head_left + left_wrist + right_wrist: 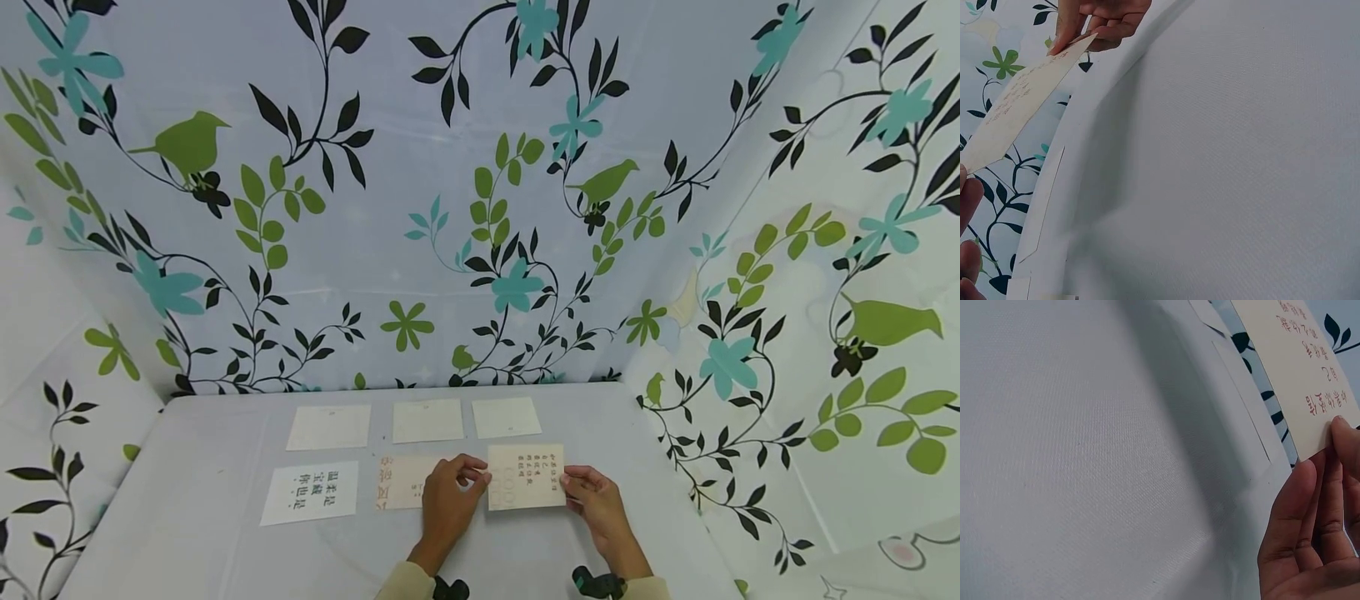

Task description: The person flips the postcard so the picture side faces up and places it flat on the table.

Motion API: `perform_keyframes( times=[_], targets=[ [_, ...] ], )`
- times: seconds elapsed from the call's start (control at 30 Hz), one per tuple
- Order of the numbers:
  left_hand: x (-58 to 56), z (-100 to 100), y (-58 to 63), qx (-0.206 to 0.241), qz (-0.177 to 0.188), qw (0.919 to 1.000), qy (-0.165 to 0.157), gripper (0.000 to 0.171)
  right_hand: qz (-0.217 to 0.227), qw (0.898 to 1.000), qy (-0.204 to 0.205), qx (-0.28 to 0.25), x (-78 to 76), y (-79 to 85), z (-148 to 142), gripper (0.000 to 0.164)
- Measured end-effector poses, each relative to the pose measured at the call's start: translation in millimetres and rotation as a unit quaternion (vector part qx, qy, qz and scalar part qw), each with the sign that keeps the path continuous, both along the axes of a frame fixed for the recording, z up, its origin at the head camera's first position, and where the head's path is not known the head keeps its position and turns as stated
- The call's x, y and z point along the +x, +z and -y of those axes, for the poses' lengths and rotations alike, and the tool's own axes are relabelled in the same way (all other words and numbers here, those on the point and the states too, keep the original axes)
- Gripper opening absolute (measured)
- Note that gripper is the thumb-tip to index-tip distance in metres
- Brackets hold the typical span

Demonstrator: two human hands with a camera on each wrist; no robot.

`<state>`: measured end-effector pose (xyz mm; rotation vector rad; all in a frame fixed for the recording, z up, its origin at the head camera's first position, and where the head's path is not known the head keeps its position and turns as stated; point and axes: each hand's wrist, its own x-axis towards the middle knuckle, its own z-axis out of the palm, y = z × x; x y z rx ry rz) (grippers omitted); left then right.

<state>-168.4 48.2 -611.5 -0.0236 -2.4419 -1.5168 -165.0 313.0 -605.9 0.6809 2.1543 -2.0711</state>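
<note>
A cream card with several columns of reddish-brown handwritten characters [527, 477] is held up above the table between both hands. At its left edge, the left hand [453, 498] pinches it between thumb and finger; only its fingertips [969, 199] enter the left wrist view. The right hand [602, 507] grips the right edge, thumb on the written face and fingers behind, as the right wrist view shows. Below the left hand lies a peach card with orange print [397, 482], partly covered by that hand. Left of it rests a white card with bold black characters [310, 493].
Along the back of the white table [202, 500] lie three blank-faced cards: a left one [328, 427], a middle one [428, 421] and a right one [507, 417]. A leaf-and-bird patterned curtain [375, 250] rises behind the table and along its sides.
</note>
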Motion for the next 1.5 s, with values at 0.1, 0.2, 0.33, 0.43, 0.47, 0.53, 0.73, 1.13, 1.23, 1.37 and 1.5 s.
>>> perform_keyframes(
  times=[0.1, 0.2, 0.33, 0.43, 0.47, 0.53, 0.73, 1.13, 1.23, 1.37, 1.5],
  targets=[
    [0.6, 0, 0.6, -0.004, 0.007, 1.0000, -0.004, 0.016, -0.003, 1.000, -0.008, 0.006, 0.5, 0.5, 2, 0.029],
    [1.1, 1, 0.5, -0.013, 0.009, 0.9999, -0.006, 0.019, 0.001, 1.000, -0.014, 0.017, 1.2, 0.5, 3, 0.029],
    [2.1, 1, -0.1, -0.020, 0.014, 0.9997, -0.007, 0.020, 0.005, 0.999, -0.015, 0.031, 2.0, -1.6, 4, 0.029],
    [2.6, 2, -0.4, -0.020, 0.018, 0.9996, -0.010, 0.022, 0.002, 0.999, -0.013, 0.035, 2.4, -3.8, 5, 0.030],
    [2.6, 2, -0.8, -0.020, 0.018, 0.9996, -0.011, 0.022, 0.001, 0.999, -0.012, 0.036, 2.5, -4.5, 5, 0.031],
    [2.5, 2, -1.7, -0.021, 0.019, 0.9995, -0.012, 0.023, -0.001, 0.999, -0.012, 0.038, 2.2, -6.1, 5, 0.032],
    [1.0, 1, -7.7, -0.037, 0.017, 0.9991, -0.011, 0.027, -0.003, 0.999, -0.012, 0.051, 2.1, -9.9, 6, 0.036],
    [1.5, -2, -14.1, -0.068, 0.038, 0.9969, -0.010, 0.031, 0.009, 0.995, 0.001, 0.102, 2.7, -12.4, 11, 0.037],
    [2.1, -3, -14.3, -0.072, 0.042, 0.9964, -0.009, 0.031, 0.016, 0.993, 0.003, 0.115, 3.6, -13.5, 12, 0.036],
    [2.9, -4, -15.0, -0.077, 0.037, 0.9963, -0.007, 0.031, 0.015, 0.992, 0.008, 0.128, 5.0, -14.6, 13, 0.035],
    [3.2, -4, -14.8, -0.082, 0.014, 0.9965, -0.002, 0.031, 0.009, 0.990, 0.010, 0.139, 4.8, -13.9, 15, 0.034]
  ],
)
